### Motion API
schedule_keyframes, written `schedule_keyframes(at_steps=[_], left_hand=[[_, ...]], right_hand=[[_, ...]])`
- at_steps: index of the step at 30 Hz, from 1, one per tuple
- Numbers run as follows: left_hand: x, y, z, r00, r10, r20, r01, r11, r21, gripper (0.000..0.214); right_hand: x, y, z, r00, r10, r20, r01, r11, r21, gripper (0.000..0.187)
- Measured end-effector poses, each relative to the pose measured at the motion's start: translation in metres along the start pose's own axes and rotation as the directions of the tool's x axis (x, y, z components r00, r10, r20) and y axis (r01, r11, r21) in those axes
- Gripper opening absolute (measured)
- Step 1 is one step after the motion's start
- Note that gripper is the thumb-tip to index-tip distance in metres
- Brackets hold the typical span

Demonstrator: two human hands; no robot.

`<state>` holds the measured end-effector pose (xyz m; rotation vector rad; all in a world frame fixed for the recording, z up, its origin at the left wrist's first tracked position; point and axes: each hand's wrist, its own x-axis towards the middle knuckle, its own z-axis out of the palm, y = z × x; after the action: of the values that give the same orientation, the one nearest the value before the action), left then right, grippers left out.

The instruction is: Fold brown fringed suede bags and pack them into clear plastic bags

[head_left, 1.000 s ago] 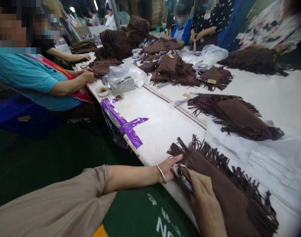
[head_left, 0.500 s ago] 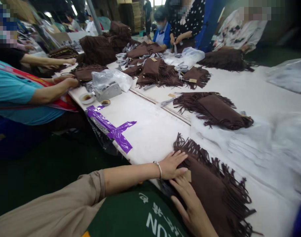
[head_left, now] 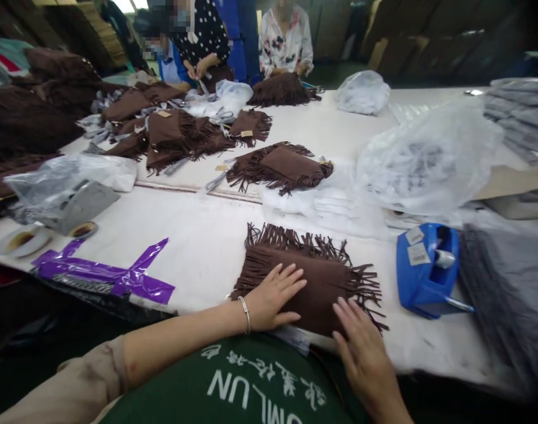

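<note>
A dark brown fringed bag lies flat on the white table in front of me, its fringe spread along the far edge and both sides. My left hand rests on the left part of its face, fingers stretched out and pointing right. Over its lower right edge is my right hand, fingers extended and slightly apart. Neither hand grips anything. Part of the bag's near edge is hidden by my hands and my green apron.
A blue tape dispenser stands right of the bag, beside dark grey sheets. Another fringed bag lies beyond. Purple tape marks the left table edge. A clear plastic bag sits at right. Co-workers stand across the table.
My view has swung right, bringing the tape dispenser into sight. My hands have moved apart; the right one now lies at the bag's right side. The tan tag near my fingers is out of sight.
</note>
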<state>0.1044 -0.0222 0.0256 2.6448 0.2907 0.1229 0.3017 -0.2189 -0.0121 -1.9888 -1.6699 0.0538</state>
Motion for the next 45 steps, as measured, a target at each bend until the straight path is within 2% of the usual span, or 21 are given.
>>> schedule_keyframes(at_steps=[1, 2, 4, 6, 8, 11, 13, 15, 18, 20, 22, 24, 26, 28, 32, 34, 35, 37, 39, 42, 45], left_hand=[[0.006, 0.006, 0.003, 0.997, 0.061, 0.037, -0.061, 0.998, 0.015, 0.071], [0.011, 0.011, 0.007, 0.993, 0.099, 0.065, -0.101, 0.994, 0.035, 0.075], [0.021, 0.018, 0.015, 0.985, 0.135, 0.110, -0.145, 0.986, 0.081, 0.079], [0.028, 0.023, 0.024, 0.971, 0.175, 0.162, -0.194, 0.974, 0.113, 0.079], [0.035, 0.027, 0.030, 0.946, 0.230, 0.227, -0.261, 0.958, 0.116, 0.078], [0.044, 0.032, 0.034, 0.913, 0.287, 0.290, -0.323, 0.942, 0.086, 0.078], [0.046, 0.035, 0.035, 0.912, 0.290, 0.291, -0.322, 0.944, 0.068, 0.077], [0.046, 0.037, 0.034, 0.925, 0.275, 0.262, -0.299, 0.952, 0.058, 0.074], [0.041, 0.038, 0.034, 0.948, 0.252, 0.195, -0.266, 0.963, 0.046, 0.070], [0.039, 0.038, 0.033, 0.953, 0.249, 0.173, -0.259, 0.965, 0.040, 0.068], [0.038, 0.038, 0.033, 0.954, 0.247, 0.170, -0.256, 0.966, 0.035, 0.068], [0.039, 0.038, 0.034, 0.954, 0.246, 0.174, -0.255, 0.967, 0.031, 0.068], [0.041, 0.037, 0.033, 0.951, 0.250, 0.181, -0.258, 0.966, 0.025, 0.068], [0.042, 0.037, 0.032, 0.948, 0.257, 0.189, -0.265, 0.964, 0.020, 0.067], [0.043, 0.035, 0.031, 0.945, 0.262, 0.196, -0.268, 0.963, 0.007, 0.065], [0.044, 0.035, 0.032, 0.947, 0.256, 0.194, -0.261, 0.965, -0.002, 0.064], [0.044, 0.034, 0.032, 0.948, 0.252, 0.193, -0.256, 0.967, -0.007, 0.063], [0.045, 0.033, 0.033, 0.950, 0.247, 0.193, -0.249, 0.968, -0.015, 0.062], [0.046, 0.032, 0.034, 0.948, 0.249, 0.198, -0.249, 0.968, -0.022, 0.060], [0.047, 0.030, 0.035, 0.946, 0.253, 0.202, -0.253, 0.967, -0.024, 0.059], [0.047, 0.030, 0.036, 0.948, 0.249, 0.197, -0.249, 0.968, -0.027, 0.057]], right_hand=[[-0.004, -0.002, 0.006, 0.999, 0.004, 0.052, -0.002, 0.999, -0.038, 0.048], [-0.007, 0.000, 0.010, 0.997, 0.059, 0.058, -0.053, 0.994, -0.094, 0.047], [-0.016, 0.010, 0.010, 0.969, 0.236, -0.071, -0.245, 0.953, -0.180, 0.048], [-0.026, 0.020, 0.000, 0.919, 0.340, -0.202, -0.370, 0.919, -0.137, 0.049], [-0.034, 0.020, -0.010, 0.905, 0.364, -0.221, -0.374, 0.927, -0.005, 0.047], [-0.037, 0.010, -0.014, 0.938, 0.311, -0.154, -0.291, 0.947, 0.139, 0.039], [-0.036, 0.008, -0.009, 0.965, 0.235, -0.117, -0.225, 0.970, 0.093, 0.033], [-0.037, 0.014, -0.006, 0.965, 0.230, -0.125, -0.235, 0.972, -0.028, 0.031], [-0.041, 0.029, -0.015, 0.898, 0.343, -0.276, -0.395, 0.904, -0.161, 0.037], [-0.045, 0.034, -0.025, 0.857, 0.391, -0.335, -0.450, 0.885, -0.119, 0.040], [-0.046, 0.032, -0.031, 0.855, 0.414, -0.313, -0.439, 0.898, -0.012, 0.038], [-0.044, 0.029, -0.029, 0.889, 0.394, -0.232, -0.386, 0.919, 0.080, 0.032], [-0.040, 0.029, -0.021, 0.931, 0.338, -0.138, -0.325, 0.940, 0.105, 0.028], [-0.036, 0.034, -0.012, 0.952, 0.300, -0.064, -0.294, 0.952, 0.090, 0.026], [-0.033, 0.048, -0.013, 0.934, 0.356, 0.043, -0.358, 0.920, 0.160, 0.025], [-0.035, 0.049, -0.021, 0.887, 0.441, 0.137, -0.461, 0.847, 0.265, 0.028], [-0.035, 0.048, -0.025, 0.842, 0.505, 0.190, -0.539, 0.783, 0.311, 0.029], [-0.037, 0.044, -0.030, 0.718, 0.632, 0.293, -0.694, 0.611, 0.381, 0.034], [-0.039, 0.040, -0.031, 0.609, 0.703, 0.368, -0.782, 0.454, 0.428, 0.038], [-0.042, 0.036, -0.025, 0.531, 0.741, 0.411, -0.800, 0.279, 0.531, 0.040], [-0.042, 0.032, -0.017, 0.464, 0.779, 0.422, -0.752, 0.095, 0.652, 0.040]])
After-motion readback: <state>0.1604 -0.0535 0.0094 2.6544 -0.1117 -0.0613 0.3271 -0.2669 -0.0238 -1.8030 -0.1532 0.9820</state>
